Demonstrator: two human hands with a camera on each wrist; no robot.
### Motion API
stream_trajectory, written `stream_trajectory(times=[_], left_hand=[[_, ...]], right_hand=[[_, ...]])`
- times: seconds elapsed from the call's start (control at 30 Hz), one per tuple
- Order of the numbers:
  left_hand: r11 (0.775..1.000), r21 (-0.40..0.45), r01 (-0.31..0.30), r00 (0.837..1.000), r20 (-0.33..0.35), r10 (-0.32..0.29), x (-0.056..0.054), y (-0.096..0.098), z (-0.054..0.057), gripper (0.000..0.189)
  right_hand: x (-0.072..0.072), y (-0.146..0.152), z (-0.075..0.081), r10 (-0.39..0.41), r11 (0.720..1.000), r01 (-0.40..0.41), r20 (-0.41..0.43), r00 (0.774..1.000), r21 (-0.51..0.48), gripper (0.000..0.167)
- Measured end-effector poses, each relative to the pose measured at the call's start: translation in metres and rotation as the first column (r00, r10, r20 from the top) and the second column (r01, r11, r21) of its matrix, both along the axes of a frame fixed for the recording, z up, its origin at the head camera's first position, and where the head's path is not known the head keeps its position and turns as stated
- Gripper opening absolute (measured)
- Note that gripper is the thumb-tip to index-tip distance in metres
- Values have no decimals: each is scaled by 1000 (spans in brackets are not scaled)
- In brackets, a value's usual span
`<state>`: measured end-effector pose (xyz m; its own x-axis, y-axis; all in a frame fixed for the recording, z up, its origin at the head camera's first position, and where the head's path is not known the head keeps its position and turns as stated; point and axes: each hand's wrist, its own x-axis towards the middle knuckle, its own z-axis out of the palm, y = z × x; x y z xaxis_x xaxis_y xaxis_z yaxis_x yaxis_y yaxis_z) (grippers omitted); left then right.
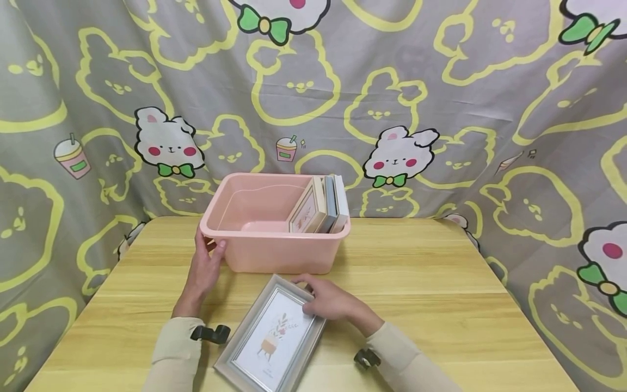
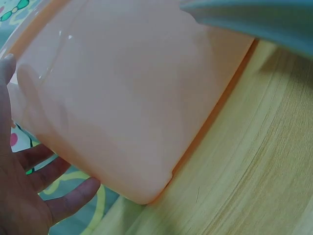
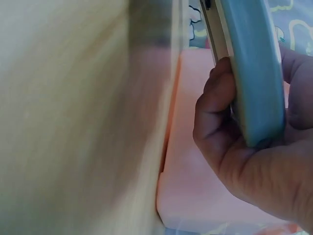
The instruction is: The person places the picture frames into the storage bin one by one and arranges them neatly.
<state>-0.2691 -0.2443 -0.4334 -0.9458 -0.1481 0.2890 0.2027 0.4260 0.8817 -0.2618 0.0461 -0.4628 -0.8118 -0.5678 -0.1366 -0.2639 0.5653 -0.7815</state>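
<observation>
My right hand (image 1: 334,299) grips a silver-grey picture frame (image 1: 271,342) by its upper right edge, thumb on the front and fingers curled behind. The print in it shows a plant in a legged pot. In the right wrist view the edge of the picture frame (image 3: 257,73) looks bluish. My left hand (image 1: 204,269) rests at the front left corner of a pink plastic bin (image 1: 279,253). The left wrist view shows its loosely spread fingers (image 2: 73,200) against the bin's side. Several picture frames (image 1: 318,204) stand upright at the right end inside the bin.
The bin stands toward the back of a wood-grain table (image 1: 421,294). Behind it and at both sides hangs a grey curtain (image 1: 313,71) with yellow outlines and rabbits. Dark wrist straps (image 1: 210,333) sit over light sleeves.
</observation>
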Motion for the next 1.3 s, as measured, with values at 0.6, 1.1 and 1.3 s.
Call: stream_trajectory(times=[0.6, 1.1, 1.3], left_hand=[[1000, 20, 12, 1000, -4, -12, 0, -1, -1, 71], [1000, -5, -2, 1000, 4, 2, 3, -1, 2, 71], [1000, 15, 9, 1000, -9, -9, -6, -6, -8, 72]], right_hand=[[12, 3, 38, 79, 965, -19, 220, 972, -263, 65], [19, 3, 57, 123, 941, -11, 310, 943, -338, 62], [20, 3, 60, 138, 938, -26, 306, 942, -345, 60]])
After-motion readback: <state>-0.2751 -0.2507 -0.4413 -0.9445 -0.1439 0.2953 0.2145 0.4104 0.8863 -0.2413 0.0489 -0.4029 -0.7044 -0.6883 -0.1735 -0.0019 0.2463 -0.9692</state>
